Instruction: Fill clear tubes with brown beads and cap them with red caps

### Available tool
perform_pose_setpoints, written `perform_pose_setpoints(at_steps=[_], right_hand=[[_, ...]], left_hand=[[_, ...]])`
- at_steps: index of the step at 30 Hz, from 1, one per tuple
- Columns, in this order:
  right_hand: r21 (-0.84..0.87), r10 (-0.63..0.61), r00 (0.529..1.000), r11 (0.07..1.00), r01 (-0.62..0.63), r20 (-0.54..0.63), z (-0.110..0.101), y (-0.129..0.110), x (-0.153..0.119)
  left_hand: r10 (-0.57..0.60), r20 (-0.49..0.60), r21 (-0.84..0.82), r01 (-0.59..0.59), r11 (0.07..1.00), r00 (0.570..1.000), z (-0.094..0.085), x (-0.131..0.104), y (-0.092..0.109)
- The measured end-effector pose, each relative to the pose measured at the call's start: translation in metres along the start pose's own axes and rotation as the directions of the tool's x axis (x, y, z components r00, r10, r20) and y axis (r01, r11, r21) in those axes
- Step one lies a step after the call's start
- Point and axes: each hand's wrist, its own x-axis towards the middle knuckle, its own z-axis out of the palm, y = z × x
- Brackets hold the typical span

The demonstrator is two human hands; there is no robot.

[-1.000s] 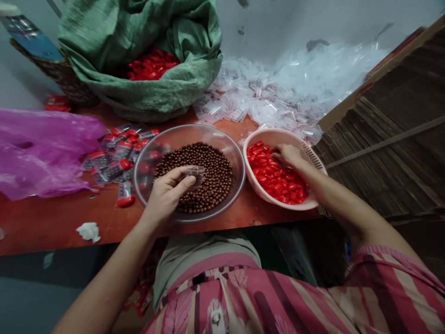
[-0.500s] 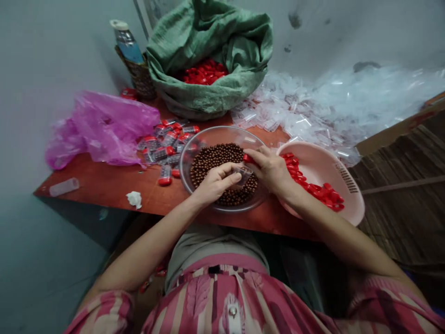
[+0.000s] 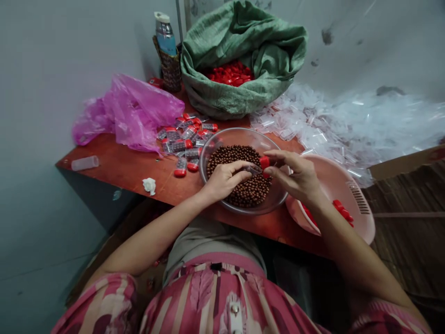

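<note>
Over a clear bowl (image 3: 222, 202) of brown beads (image 3: 247, 195), my left hand (image 3: 227, 178) pinches a small clear plastic container (image 3: 253, 170) with dark beads inside. My right hand (image 3: 295, 174) grips a red cap (image 3: 264, 164) between thumb and fingers, right at the container's open end. Whether the cap is seated on it I cannot tell. Below my right wrist, a pink basket (image 3: 363, 227) holds loose red caps (image 3: 342, 212). Left of the bowl lies a pile of filled, red-capped containers (image 3: 181, 144).
A green sack (image 3: 222, 104) of red caps stands at the back. Many clear empty containers (image 3: 313, 125) are heaped at the right rear. A purple plastic bag (image 3: 139, 113), a flask (image 3: 165, 35), a crumpled white tissue (image 3: 149, 186) and a clear tube (image 3: 85, 163) are on the left.
My right hand has brought the red cap to the container's end, and the container has tilted toward level. The whole view has swung, shifting the table's things rightward.
</note>
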Motion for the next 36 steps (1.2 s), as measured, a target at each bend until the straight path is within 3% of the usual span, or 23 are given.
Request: perform_pose_setpoints(at_steps=[4,8,14,16,19,21,24,26,29,33,36], right_hand=[[-0.068,-0.118,0.987,0.990,0.125,0.107,0.002,-0.003,0.002],[-0.106,-0.186,0.978,0.975,0.196,0.098,0.008,-0.002,-0.003],[-0.307,-0.356,0.923,0.870,0.385,0.148,0.018,-0.002,-0.008],[-0.270,-0.382,0.915,0.875,0.403,0.127,0.021,0.000,-0.003],[0.003,-0.236,0.971,0.972,0.236,0.044,0.019,0.003,0.006],[0.327,-0.039,0.998,0.945,0.019,0.054,0.015,0.006,0.008],[0.720,0.164,0.973,0.655,-0.229,0.160,0.009,0.012,0.003],[0.819,0.220,0.953,0.494,-0.291,0.206,0.008,0.016,-0.004],[0.853,0.283,0.937,0.417,-0.315,0.207,0.011,0.020,-0.010],[0.861,0.359,0.925,0.424,-0.279,0.123,0.018,0.019,-0.004],[0.839,0.350,0.895,0.366,-0.402,0.276,0.021,0.014,0.002]], left_hand=[[0.047,-0.045,0.083,-0.044,0.996,0.998,0.001,-0.002,0.005],[0.092,-0.103,0.129,-0.078,0.989,0.990,0.004,-0.007,0.005],[0.215,-0.082,0.206,-0.194,0.959,0.973,0.006,-0.010,-0.005],[0.193,-0.086,0.181,-0.175,0.968,0.977,0.004,-0.009,-0.006],[0.037,-0.110,-0.045,-0.042,0.998,0.993,0.003,-0.005,-0.005],[-0.098,-0.089,-0.315,0.065,0.947,0.991,0.004,-0.003,-0.004],[-0.221,-0.045,-0.613,0.148,0.776,0.974,0.005,0.000,-0.003],[-0.248,-0.032,-0.672,0.163,0.722,0.968,0.006,0.001,-0.003],[-0.219,-0.039,-0.636,0.145,0.758,0.975,0.006,0.001,-0.004],[-0.060,-0.126,-0.330,0.015,0.944,0.990,0.005,-0.001,-0.007],[0.050,-0.133,-0.103,-0.064,0.993,0.990,0.006,-0.003,-0.009]])
